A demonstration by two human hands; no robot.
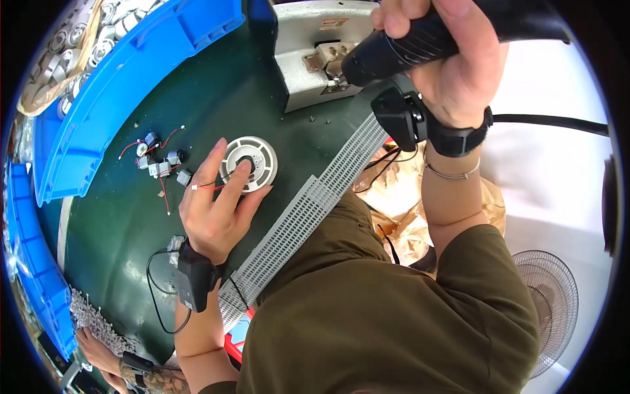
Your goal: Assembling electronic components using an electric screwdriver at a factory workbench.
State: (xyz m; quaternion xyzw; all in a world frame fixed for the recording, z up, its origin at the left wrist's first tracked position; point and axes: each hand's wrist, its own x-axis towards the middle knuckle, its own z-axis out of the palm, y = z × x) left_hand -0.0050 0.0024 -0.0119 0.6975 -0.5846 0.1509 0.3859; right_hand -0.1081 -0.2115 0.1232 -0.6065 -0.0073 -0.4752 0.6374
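A white round plastic housing point(265, 163), spoked like a wheel, lies on the green table. My left hand point(216, 210) grips it: one finger presses on a small dark part at its centre, while the thumb and another finger lie along the rim. A thin red wire with a white plug point(195, 188) runs out beneath my fingers. In my closed right hand point(453, 59) is a black power screwdriver point(407, 52). Its nose points into the metal screw feeder point(298, 72), at the opening in its front; the bit's exact contact is hard to make out.
Several small motors with wires point(157, 164) lie left of the housing. Blue bins point(131, 85) line the left, one near white parts point(72, 39). A perforated grey strip point(295, 223) edges the table. Another person's hand point(98, 351) is by piled small parts point(98, 322). A fan point(548, 302) stands right.
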